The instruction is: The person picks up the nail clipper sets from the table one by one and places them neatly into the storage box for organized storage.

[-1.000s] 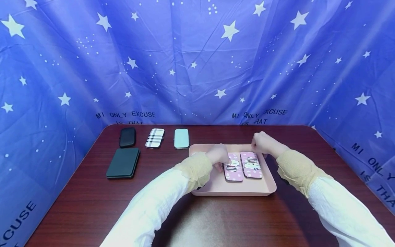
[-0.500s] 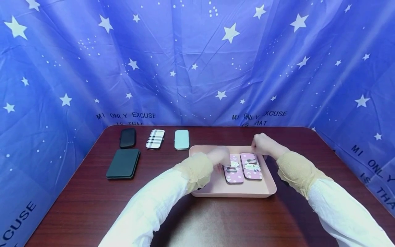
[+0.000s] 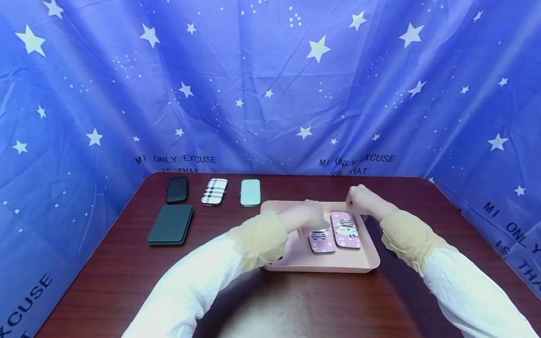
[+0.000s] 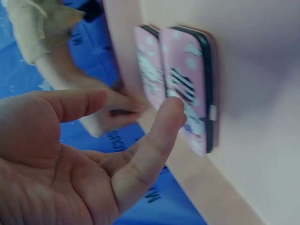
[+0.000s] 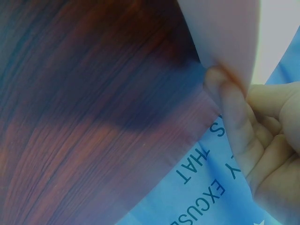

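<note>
A shallow pale pink tray [image 3: 296, 259] holds two flat pink cases with white dots and a striped cartoon figure, lying side by side. My left hand [image 3: 307, 217] is over the left pink case [image 3: 323, 244] and hides its upper part. In the left wrist view a fingertip overlaps that case, while the thumb [image 4: 84, 104] stands apart from it. The right pink case [image 3: 346, 232] lies untouched nearer the tray's right wall. My right hand [image 3: 363, 201] pinches the tray's far right rim between thumb and fingers, as the right wrist view shows.
On the table's left stand a black case [image 3: 177, 189], a plaid case [image 3: 214, 191] and a mint-green case [image 3: 251, 192] in a row. A larger dark green flat box [image 3: 171, 225] lies in front of the black one. A blue star-printed curtain [image 3: 236, 84] surrounds the dark wooden table.
My left hand has shifted slightly right, covering more of the left pink case. The right hand keeps its grip on the tray rim. The head view has tilted up a little.
</note>
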Tool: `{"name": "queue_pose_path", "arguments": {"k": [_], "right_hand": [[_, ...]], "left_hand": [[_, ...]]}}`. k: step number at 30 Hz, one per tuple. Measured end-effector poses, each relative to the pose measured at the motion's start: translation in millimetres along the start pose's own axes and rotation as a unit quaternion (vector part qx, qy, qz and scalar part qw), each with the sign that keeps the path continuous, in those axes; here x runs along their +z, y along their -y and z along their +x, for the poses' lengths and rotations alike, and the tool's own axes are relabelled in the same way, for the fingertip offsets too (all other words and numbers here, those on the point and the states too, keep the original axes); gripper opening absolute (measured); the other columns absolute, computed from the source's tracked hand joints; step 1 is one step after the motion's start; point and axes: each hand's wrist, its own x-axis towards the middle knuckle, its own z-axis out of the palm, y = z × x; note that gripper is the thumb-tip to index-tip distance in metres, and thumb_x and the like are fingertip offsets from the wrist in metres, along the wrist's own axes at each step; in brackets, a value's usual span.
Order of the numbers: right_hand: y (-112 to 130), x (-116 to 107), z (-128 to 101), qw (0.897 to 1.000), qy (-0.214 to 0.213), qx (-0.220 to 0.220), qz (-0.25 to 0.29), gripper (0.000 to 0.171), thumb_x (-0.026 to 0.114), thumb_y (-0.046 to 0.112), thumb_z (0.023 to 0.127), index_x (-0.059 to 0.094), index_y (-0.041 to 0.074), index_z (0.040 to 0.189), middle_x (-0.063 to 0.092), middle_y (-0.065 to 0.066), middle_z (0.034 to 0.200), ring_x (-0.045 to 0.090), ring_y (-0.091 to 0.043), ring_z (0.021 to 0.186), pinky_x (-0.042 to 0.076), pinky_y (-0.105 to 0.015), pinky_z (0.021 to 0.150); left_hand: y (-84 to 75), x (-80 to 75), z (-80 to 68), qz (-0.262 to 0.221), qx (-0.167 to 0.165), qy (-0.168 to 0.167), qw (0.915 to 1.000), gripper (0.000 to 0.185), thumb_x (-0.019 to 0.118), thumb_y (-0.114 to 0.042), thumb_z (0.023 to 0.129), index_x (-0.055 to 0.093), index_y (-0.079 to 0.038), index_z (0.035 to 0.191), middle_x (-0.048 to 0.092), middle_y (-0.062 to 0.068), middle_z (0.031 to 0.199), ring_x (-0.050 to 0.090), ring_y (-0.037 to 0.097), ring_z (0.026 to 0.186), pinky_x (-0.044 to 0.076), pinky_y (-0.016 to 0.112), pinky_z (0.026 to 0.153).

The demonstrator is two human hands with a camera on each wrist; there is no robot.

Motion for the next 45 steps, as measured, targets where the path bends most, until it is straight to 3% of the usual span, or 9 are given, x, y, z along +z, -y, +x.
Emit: {"name": "queue_pose_path", "arguments": {"k": [3, 6, 10, 13, 20, 24, 29, 39, 45], "right_hand": [[-0.5, 0.7, -0.3, 1.0, -0.004, -0.004, -0.003, 0.024, 0.054, -0.007, 0.069, 0.058, 0.008, 0.05, 0.056, 0.001, 0.047, 0.048, -0.006, 0.03, 0.041, -0.02, 0.032], [-1.2, 1.7, -0.1, 1.0, -0.01, -0.006, -0.003, 0.026, 0.054, -0.007, 0.069, 0.054, 0.009, 0.048, 0.053, 0.003, 0.045, 0.048, -0.005, 0.029, 0.041, -0.02, 0.031], [-1.6, 2.3, -0.1, 1.0, -0.01, -0.005, 0.003, 0.026, 0.054, -0.007, 0.069, 0.054, 0.009, 0.048, 0.053, 0.001, 0.046, 0.049, -0.007, 0.03, 0.041, -0.02, 0.031], [-0.1, 1.6, -0.3, 1.0, -0.008, -0.001, 0.005, 0.025, 0.054, -0.007, 0.069, 0.057, 0.008, 0.049, 0.057, -0.002, 0.05, 0.051, -0.009, 0.03, 0.042, -0.02, 0.031], [2.2, 2.5, 0.6, 1.0, -0.008, -0.002, 0.0, 0.025, 0.054, -0.007, 0.069, 0.058, 0.009, 0.049, 0.057, -0.001, 0.049, 0.05, -0.007, 0.03, 0.041, -0.02, 0.032], [0.9, 2.8, 0.2, 1.0, -0.002, 0.005, 0.002, 0.025, 0.053, -0.006, 0.069, 0.057, 0.009, 0.049, 0.057, -0.001, 0.049, 0.051, -0.008, 0.03, 0.042, -0.02, 0.032], [-1.5, 3.6, 0.8, 1.0, -0.003, 0.002, -0.007, 0.025, 0.053, -0.006, 0.069, 0.058, 0.009, 0.05, 0.058, -0.002, 0.051, 0.051, -0.008, 0.031, 0.042, -0.02, 0.032], [-1.7, 2.6, 0.3, 1.0, -0.007, -0.005, -0.005, 0.028, 0.052, -0.008, 0.068, 0.052, 0.01, 0.047, 0.052, 0.002, 0.044, 0.049, -0.006, 0.03, 0.041, -0.02, 0.031], [-2.1, 1.9, -0.4, 1.0, -0.007, -0.005, 0.002, 0.029, 0.051, -0.008, 0.068, 0.051, 0.01, 0.046, 0.051, 0.003, 0.042, 0.049, -0.006, 0.029, 0.041, -0.02, 0.031]], "left_hand": [[0.4, -3.3, -5.3, 0.003, 0.024, -0.019, 0.9995, 0.031, 0.06, -0.039, 0.091, 0.059, -0.008, 0.092, 0.065, 0.005, 0.078, 0.065, 0.017, 0.052, 0.054, 0.027, 0.046], [2.9, -8.1, -13.6, 0.011, 0.057, -0.055, 0.9968, 0.037, 0.059, -0.041, 0.091, 0.058, -0.007, 0.105, 0.064, 0.004, 0.093, 0.067, 0.018, 0.057, 0.054, 0.026, 0.047], [9.8, -16.0, -27.9, 0.008, 0.094, -0.11, 0.9894, 0.044, 0.058, -0.041, 0.091, 0.057, -0.008, 0.12, 0.064, 0.003, 0.11, 0.067, 0.013, 0.082, 0.054, 0.025, 0.066], [17.0, -20.7, -38.4, -0.004, 0.107, -0.151, 0.9827, 0.042, 0.057, -0.039, 0.091, 0.058, -0.011, 0.123, 0.065, 0.001, 0.115, 0.061, 0.013, 0.1, 0.05, 0.028, 0.082], [37.9, -19.4, -55.1, -0.015, 0.124, -0.236, 0.9638, 0.044, 0.057, -0.042, 0.091, 0.056, -0.017, 0.127, 0.062, -0.001, 0.12, 0.058, 0.016, 0.11, 0.049, 0.036, 0.087], [45.4, -12.0, -61.0, 0.029, 0.155, -0.278, 0.9475, 0.053, 0.057, -0.051, 0.088, 0.052, -0.02, 0.131, 0.056, -0.002, 0.128, 0.05, 0.016, 0.119, 0.047, 0.037, 0.092], [52.9, -4.3, -66.5, 0.074, 0.227, -0.316, 0.9181, 0.068, 0.057, -0.059, 0.085, 0.044, -0.02, 0.139, 0.045, -0.001, 0.141, 0.042, 0.019, 0.128, 0.039, 0.04, 0.104], [76.7, 7.0, -73.9, 0.144, 0.309, -0.366, 0.8659, 0.077, 0.049, -0.066, 0.086, 0.03, -0.025, 0.148, 0.011, 0.001, 0.159, 0.0, 0.019, 0.146, 0.009, 0.047, 0.117], [95.8, 12.5, -79.6, 0.134, 0.316, -0.378, 0.8597, 0.079, 0.054, -0.061, 0.086, 0.022, -0.028, 0.151, 0.004, 0.002, 0.16, -0.004, 0.022, 0.146, 0.01, 0.059, 0.114]]}}
